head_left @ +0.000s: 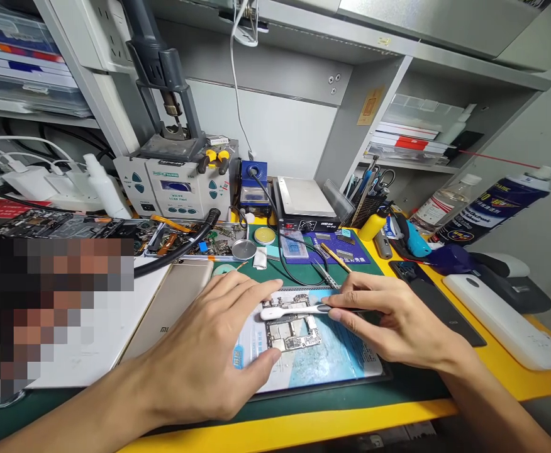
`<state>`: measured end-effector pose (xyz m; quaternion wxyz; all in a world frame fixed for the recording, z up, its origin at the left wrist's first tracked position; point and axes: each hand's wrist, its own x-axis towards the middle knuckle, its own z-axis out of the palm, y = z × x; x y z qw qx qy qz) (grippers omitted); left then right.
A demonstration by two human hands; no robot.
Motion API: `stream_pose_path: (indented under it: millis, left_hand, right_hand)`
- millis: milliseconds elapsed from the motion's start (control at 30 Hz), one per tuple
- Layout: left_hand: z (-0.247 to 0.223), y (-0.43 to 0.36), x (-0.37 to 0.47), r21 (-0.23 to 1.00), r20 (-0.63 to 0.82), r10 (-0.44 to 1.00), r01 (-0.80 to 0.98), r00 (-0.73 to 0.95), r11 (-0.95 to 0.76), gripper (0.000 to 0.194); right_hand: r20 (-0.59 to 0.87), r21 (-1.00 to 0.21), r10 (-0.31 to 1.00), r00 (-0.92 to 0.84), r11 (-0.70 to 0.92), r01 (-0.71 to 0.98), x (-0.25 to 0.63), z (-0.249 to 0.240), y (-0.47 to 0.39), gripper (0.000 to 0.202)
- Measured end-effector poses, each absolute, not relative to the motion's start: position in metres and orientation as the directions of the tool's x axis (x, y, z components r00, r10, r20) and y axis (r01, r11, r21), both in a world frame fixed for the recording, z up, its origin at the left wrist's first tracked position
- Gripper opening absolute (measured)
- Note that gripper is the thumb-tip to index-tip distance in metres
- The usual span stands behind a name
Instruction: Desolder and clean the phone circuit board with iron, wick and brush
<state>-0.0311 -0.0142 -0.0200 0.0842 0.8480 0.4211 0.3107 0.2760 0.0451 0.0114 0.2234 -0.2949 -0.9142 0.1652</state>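
A phone circuit board (pixel 299 336) lies on a blue and white printed sheet (pixel 351 362) in the centre. My right hand (pixel 382 318) pinches the dark handle of a white-headed toothbrush (pixel 287 311), whose head is over the upper part of the board. My left hand (pixel 219 346) is at the board's left side, thumb and fingers apart, the thumb by the board's lower left corner. Nothing shows between the fingers of my left hand.
A hot-air station (pixel 176 185) stands behind at the left, a heating plate (pixel 306 198) behind the centre. Loose parts fill a tray (pixel 226 251). A gold phone (pixel 176 283) lies left; bottles and a spray can (pixel 492 204) stand right.
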Motion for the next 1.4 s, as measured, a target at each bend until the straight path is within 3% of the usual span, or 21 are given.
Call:
stream_pose_path:
  millis: [433, 1400]
  left_hand:
    - [-0.02, -0.015, -0.032, 0.425, 0.439, 0.778, 0.66, 0.449, -0.62, 0.064]
    - [-0.023, -0.013, -0.031, 0.403, 0.465, 0.767, 0.666, 0.442, -0.628, 0.061]
  right_hand:
    - [0.219, -0.471, 0.709, -0.671, 0.679, 0.563, 0.3, 0.02, 0.051, 0.021]
    - [0.171, -0.545, 0.7, -0.693, 0.653, 0.526, 0.276, 0.015, 0.041, 0.023]
